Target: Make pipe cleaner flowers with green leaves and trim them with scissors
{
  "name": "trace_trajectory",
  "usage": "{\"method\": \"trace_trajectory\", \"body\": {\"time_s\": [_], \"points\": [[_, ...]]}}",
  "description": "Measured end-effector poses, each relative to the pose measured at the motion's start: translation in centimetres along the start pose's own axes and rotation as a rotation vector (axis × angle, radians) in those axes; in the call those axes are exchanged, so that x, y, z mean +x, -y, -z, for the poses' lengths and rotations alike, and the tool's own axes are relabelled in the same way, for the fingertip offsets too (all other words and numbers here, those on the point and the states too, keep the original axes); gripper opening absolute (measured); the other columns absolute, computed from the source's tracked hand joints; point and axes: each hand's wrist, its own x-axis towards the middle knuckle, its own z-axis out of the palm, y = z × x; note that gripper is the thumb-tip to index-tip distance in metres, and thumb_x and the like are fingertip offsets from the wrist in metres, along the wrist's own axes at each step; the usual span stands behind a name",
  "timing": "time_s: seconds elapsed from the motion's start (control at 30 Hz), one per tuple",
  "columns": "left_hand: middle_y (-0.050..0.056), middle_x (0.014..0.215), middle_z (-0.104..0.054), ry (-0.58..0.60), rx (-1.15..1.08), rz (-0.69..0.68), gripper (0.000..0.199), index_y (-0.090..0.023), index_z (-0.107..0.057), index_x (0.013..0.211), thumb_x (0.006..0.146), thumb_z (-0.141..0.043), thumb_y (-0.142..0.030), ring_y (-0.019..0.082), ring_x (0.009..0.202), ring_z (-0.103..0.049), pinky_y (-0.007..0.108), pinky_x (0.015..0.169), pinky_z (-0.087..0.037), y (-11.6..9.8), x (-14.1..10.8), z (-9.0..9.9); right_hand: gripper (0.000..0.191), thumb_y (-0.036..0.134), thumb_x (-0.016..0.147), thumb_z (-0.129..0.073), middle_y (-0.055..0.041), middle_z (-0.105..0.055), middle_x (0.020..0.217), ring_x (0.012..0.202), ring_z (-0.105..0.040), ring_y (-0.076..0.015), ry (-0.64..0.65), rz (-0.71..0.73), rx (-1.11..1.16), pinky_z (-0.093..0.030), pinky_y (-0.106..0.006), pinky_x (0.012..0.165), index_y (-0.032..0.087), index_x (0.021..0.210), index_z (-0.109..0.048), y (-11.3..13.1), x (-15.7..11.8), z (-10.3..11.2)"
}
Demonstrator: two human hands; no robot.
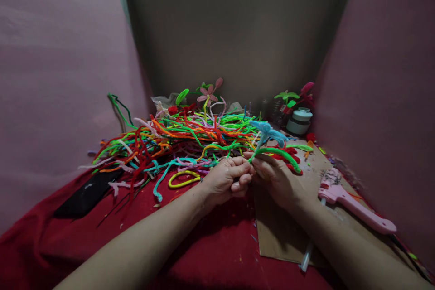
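Observation:
My left hand [228,176] and my right hand [277,179] meet over the front of the table, fingers pinched together. Between them is the stem of a pipe-cleaner flower [268,133]. Its light blue petals point up and to the right. A green pipe-cleaner strip [280,153] curves out from the stem over my right hand. The stem's lower end is hidden by my fingers. Just left of my left hand lies a yellow pipe-cleaner loop [183,179]. Behind both hands spreads a large heap of multicoloured pipe cleaners [200,133].
A pink glue gun [356,206] with a clear glue stick [306,256] rests on a cardboard sheet [275,235] at right. A black phone-like slab [86,195] lies left on the red cloth [210,253]. A white-lidded jar [299,121] and finished pipe-cleaner flowers [208,94] stand behind.

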Motion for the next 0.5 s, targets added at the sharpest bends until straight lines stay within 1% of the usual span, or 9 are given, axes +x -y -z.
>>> {"method": "trace_trajectory", "body": {"time_s": [0.1, 0.17, 0.23, 0.3, 0.37, 0.43, 0.5], "points": [[-0.009, 0.047, -0.04, 0.053, 0.016, 0.03, 0.021, -0.014, -0.05, 0.074, 0.077, -0.058, -0.033, -0.001, 0.03, -0.021, 0.013, 0.032, -0.021, -0.1, 0.1, 0.3, 0.021, 0.036, 0.078, -0.055, -0.0015, -0.063, 0.075, 0.066, -0.054, -0.0154, 0.051, -0.029, 0.102, -0.043, -0.028, 0.063, 0.022, 0.089, -0.066, 0.0, 0.0, -0.1], [-0.007, 0.049, -0.043, 0.028, 0.119, 0.008, 0.023, -0.013, -0.052, 0.075, 0.078, -0.056, -0.035, 0.0, 0.03, -0.027, 0.014, 0.033, -0.024, -0.1, 0.1, 0.2, 0.021, 0.037, 0.078, -0.055, -0.0022, -0.063, 0.077, 0.074, -0.056, -0.0177, 0.038, -0.023, 0.113, -0.044, -0.03, 0.067, 0.023, 0.091, -0.065, 0.2, -0.1, -0.3], [-0.004, 0.052, -0.048, -0.07, 0.311, -0.064, 0.025, -0.012, -0.052, 0.075, 0.08, -0.052, -0.036, 0.002, 0.034, -0.037, 0.015, 0.036, -0.028, -0.1, 0.2, -0.2, 0.02, 0.038, 0.078, -0.055, -0.0029, -0.064, 0.077, 0.076, -0.057, -0.0199, 0.035, -0.017, 0.077, -0.045, -0.032, 0.067, 0.024, 0.089, -0.065, 0.5, -0.2, -0.4], [-0.003, 0.058, -0.053, -0.194, 0.516, -0.142, 0.021, -0.013, -0.053, 0.079, 0.082, -0.048, -0.033, 0.005, 0.039, -0.044, 0.016, 0.039, -0.033, 0.2, 0.2, -0.6, 0.018, 0.038, 0.075, -0.058, -0.0033, -0.064, 0.076, 0.077, -0.057, -0.0213, 0.014, -0.004, 0.022, -0.045, -0.033, 0.065, 0.025, 0.084, -0.066, 1.0, -0.3, -0.6], [-0.002, 0.064, -0.056, -0.297, 0.694, -0.217, 0.016, -0.015, -0.054, 0.086, 0.082, -0.046, -0.028, 0.007, 0.045, -0.047, 0.018, 0.044, -0.037, 0.5, 0.1, -0.9, 0.016, 0.038, 0.071, -0.063, -0.0034, -0.064, 0.076, 0.076, -0.057, -0.0218, -0.045, 0.022, -0.049, -0.045, -0.034, 0.065, 0.024, 0.079, -0.067, 1.4, -0.4, -0.6], [-0.001, 0.07, -0.058, -0.38, 0.886, -0.303, 0.015, -0.018, -0.055, 0.093, 0.08, -0.048, -0.024, 0.009, 0.053, -0.05, 0.02, 0.051, -0.039, 0.9, 0.0, -1.0, 0.016, 0.037, 0.068, -0.066, -0.0032, -0.064, 0.078, 0.077, -0.057, -0.0215, -0.117, 0.062, -0.099, -0.045, -0.034, 0.067, 0.023, 0.076, -0.066, 1.6, -0.5, -0.6], [-0.001, 0.071, -0.059, -0.435, 1.083, -0.385, 0.014, -0.02, -0.056, 0.091, 0.08, -0.049, -0.024, 0.011, 0.059, -0.051, 0.021, 0.058, -0.038, 1.2, -0.1, -0.9, 0.017, 0.036, 0.068, -0.067, -0.0032, -0.064, 0.079, 0.077, -0.057, -0.021, -0.14, 0.076, -0.116, -0.045, -0.033, 0.068, 0.022, 0.076, -0.066, 1.5, -0.5, -0.6]]}}
